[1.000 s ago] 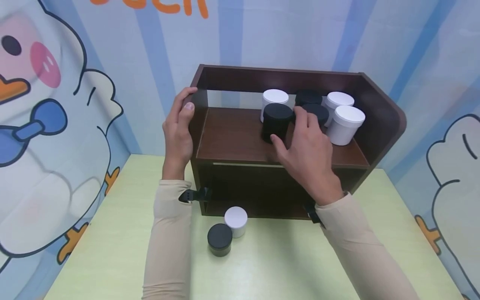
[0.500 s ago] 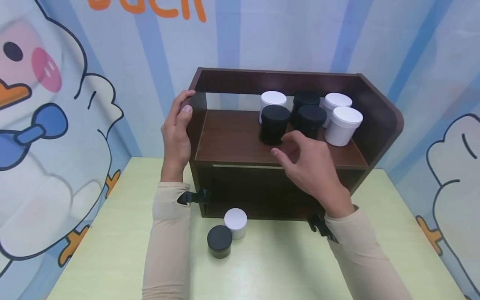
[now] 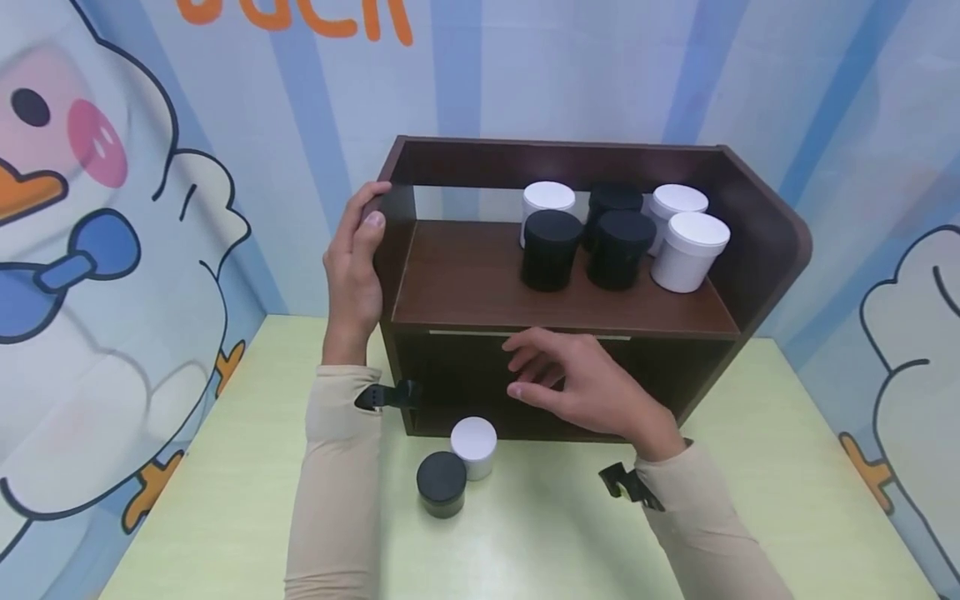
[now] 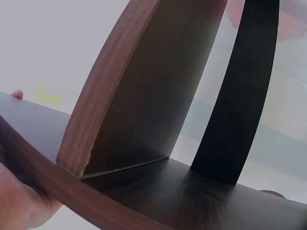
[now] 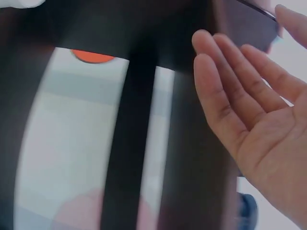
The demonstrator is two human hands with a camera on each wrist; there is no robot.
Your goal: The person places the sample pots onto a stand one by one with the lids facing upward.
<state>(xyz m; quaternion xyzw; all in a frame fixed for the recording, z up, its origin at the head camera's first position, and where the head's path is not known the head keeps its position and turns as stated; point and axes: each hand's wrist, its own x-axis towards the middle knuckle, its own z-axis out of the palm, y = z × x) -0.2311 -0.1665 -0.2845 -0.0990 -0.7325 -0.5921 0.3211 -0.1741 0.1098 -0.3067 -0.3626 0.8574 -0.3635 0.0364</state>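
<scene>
My left hand grips the left side panel of a dark brown two-tier wooden shelf. In the left wrist view a fingertip shows past the panel's far side. My right hand hovers in front of the lower compartment, fingers loosely bent, holding nothing; the right wrist view shows its bare palm. On the upper tier stand a front black jar, a second black jar and another behind them. Three white jars stand there too, one of them at the front right.
On the pale green table, before the shelf's lower left, stand a short black-lidded jar and a white jar, close together. A cartoon-printed curtain hangs behind. The shelf's right side panel rises beside the white jars.
My right hand has let go of the black jars' area on the upper tier and come down and toward me, to the lower compartment's front. My left hand stays on the panel.
</scene>
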